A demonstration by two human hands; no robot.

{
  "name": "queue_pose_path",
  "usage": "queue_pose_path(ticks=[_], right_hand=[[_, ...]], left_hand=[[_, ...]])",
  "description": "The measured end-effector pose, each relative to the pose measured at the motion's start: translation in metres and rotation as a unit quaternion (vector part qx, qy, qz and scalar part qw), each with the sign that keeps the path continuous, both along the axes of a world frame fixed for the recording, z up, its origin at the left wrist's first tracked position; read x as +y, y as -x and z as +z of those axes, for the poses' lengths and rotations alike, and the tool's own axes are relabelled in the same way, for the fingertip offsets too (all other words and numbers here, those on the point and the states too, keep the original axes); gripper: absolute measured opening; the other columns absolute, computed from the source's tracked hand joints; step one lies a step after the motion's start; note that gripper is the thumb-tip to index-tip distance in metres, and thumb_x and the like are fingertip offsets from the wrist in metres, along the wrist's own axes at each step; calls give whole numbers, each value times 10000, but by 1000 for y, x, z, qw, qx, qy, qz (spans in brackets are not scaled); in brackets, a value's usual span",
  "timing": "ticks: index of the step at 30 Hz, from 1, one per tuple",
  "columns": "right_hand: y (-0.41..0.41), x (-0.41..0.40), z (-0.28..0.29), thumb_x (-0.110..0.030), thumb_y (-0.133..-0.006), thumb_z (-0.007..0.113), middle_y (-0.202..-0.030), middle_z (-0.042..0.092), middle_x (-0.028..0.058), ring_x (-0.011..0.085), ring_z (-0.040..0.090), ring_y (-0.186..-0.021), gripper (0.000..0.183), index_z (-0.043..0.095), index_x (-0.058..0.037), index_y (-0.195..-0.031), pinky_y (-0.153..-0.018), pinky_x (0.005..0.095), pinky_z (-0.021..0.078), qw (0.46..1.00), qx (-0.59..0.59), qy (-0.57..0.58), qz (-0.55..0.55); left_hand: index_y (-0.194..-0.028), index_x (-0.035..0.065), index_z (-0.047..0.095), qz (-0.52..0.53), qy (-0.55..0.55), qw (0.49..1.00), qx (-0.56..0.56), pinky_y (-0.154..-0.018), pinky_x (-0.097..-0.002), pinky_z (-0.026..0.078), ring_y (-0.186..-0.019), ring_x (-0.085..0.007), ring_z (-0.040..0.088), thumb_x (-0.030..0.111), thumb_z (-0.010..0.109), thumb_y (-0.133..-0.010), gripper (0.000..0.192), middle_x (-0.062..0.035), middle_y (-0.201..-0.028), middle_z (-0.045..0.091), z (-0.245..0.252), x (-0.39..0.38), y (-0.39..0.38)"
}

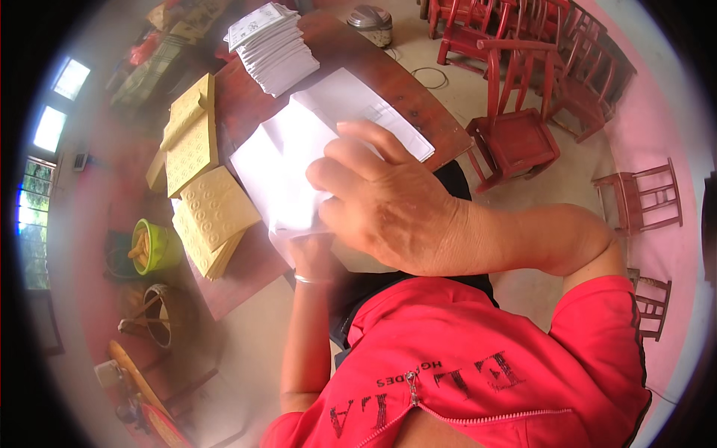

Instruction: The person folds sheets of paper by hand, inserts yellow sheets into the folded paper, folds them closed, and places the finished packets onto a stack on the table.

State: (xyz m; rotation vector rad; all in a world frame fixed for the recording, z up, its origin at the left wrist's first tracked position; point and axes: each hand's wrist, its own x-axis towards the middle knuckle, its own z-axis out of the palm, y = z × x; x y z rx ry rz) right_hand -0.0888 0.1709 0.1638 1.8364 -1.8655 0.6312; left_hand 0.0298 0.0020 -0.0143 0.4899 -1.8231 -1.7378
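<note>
White paper sheets (285, 151), partly folded, lie at the edge of a dark red wooden table (425, 106). Over them is my right hand (381, 201) with its fingers curled; whether it grips paper cannot be told. My left hand (311, 252), with a bangle at its wrist, is at the near end of the paper, its fingers mostly hidden under the sheet. Another white sheet with a printed frame (392, 120) lies beyond my right hand. Left of the white paper are embossed yellow paper sheets (215, 207) and a taller yellow paper stack (196, 151).
A tall stack of folded white papers (280, 56) stands at the table's far side. Red wooden chairs (515, 140) stand to the right. A green bucket (159, 246) and a round woven basket (162, 316) are left of the table. A metal container (372, 25) sits beyond it.
</note>
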Motion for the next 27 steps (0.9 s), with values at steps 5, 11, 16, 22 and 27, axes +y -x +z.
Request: queue_pose_path(ticks=[5,11,16,22,27], right_hand=[[9,-6,7,-225,-692,718,-1042,586,65,310,502,-1098,173,685,-59,-726,-1057,470,374,1000,-1,-25,-3],[11,-11,19,-241,-731,683,-1038,599,63,301,503,-1116,181,707,-62,-715,-1062,435,355,993,63,-91,-36],[9,-14,22,-211,-766,648,-1040,604,58,280,513,-1106,152,715,-79,-729,-1065,415,351,985,131,-88,-75],[12,-26,19,-184,-791,623,-1034,585,28,217,524,-1082,143,661,-102,-902,-1048,388,366,981,163,3,-103],[15,-24,10,-204,-773,667,-934,586,63,216,580,-936,147,621,-99,-865,-810,327,483,991,124,17,-44]], left_hand=[[-956,7,671,0,29,999,24,-567,-270,439,-711,-104,558,122,696,-904,129,-3,-854,645,9,4,9],[-972,13,667,24,-36,999,33,-592,-260,445,-731,-94,555,24,659,-906,68,6,-867,633,7,9,11],[-1054,-6,667,41,-35,998,39,-663,-269,495,-842,-103,601,6,633,-907,152,-24,-972,667,14,14,12],[-1205,-20,689,6,-26,1000,15,-923,-313,526,-1063,-144,657,85,753,-918,312,-40,-1143,720,3,2,9],[-1021,-32,705,16,-5,1000,8,-664,-299,482,-778,-101,602,71,669,-894,167,-15,-863,691,14,6,14]])
